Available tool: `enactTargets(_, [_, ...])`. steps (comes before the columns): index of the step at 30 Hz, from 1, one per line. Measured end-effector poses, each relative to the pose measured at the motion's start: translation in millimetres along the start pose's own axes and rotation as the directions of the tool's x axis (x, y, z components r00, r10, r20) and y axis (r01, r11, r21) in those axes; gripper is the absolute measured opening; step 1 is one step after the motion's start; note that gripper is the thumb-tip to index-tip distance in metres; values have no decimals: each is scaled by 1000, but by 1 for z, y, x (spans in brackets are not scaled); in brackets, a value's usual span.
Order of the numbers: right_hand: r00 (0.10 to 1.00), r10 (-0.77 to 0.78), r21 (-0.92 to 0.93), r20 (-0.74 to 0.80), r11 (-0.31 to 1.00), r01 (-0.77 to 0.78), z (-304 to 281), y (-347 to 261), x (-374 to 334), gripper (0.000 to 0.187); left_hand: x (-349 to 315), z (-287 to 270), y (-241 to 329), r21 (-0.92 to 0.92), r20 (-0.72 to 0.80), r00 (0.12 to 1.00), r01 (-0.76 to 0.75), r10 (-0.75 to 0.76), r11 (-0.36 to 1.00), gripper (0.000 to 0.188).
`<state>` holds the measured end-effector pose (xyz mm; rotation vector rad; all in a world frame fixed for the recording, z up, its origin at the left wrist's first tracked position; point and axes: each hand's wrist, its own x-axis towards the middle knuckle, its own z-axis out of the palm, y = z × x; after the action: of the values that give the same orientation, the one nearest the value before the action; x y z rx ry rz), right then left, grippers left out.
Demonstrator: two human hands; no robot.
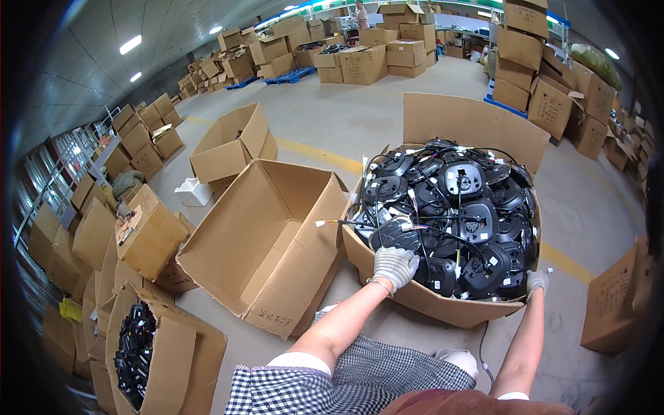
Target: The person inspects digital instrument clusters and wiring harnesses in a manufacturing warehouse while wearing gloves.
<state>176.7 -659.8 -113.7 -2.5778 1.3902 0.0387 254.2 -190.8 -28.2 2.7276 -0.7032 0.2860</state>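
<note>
A large open cardboard box point(443, 315) stands in front of me, heaped with black plastic housings point(477, 220) that trail black cables and white connectors. My left hand point(395, 267), in a striped knit glove, is closed over the box's near left rim, against a shiny black housing point(397, 234). At the near right corner, my gloved right hand point(537, 281) grips the rim; some of its fingers are hidden. One cable point(484, 353) hangs below the box, beside my right forearm.
An open, bare-bottomed carton point(266, 238) adjoins on the left, with another carton point(232, 145) behind it. At lower left a box point(169, 360) holds small black parts. A carton point(615, 297) stands at right. Stacked boxes and blue pallets point(290, 75) line the back, where a person point(361, 15) stands.
</note>
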Motion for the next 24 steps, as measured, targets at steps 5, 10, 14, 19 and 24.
enactTargets(5, [998, 8, 7, -55, 1000, -7, -1, 0, -3, 57, 0, 2, -1, 5, -14, 1000, -13, 13, 1000, 36])
enactTargets(10, [999, -7, -11, 35, 1000, 7, -23, -13, -26, 60, -1, 1, -3, 7, -17, 1000, -4, 4, 1000, 36])
enactTargets(14, [1000, -17, -6, -18, 1000, 17, -17, -5, -20, 59, -1, 2, -1, 1, -23, 1000, -9, 9, 1000, 36])
enactTargets(19, [1000, -23, -34, 19, 999, 23, -18, -5, -19, 60, 0, 0, 0, 2, -4, 1000, -1, 1, 1000, 37])
enactTargets(24, [999, -6, 6, -45, 1000, 6, -14, -8, -22, 62, 0, 2, -3, -9, 2, 1000, 0, 0, 1000, 37])
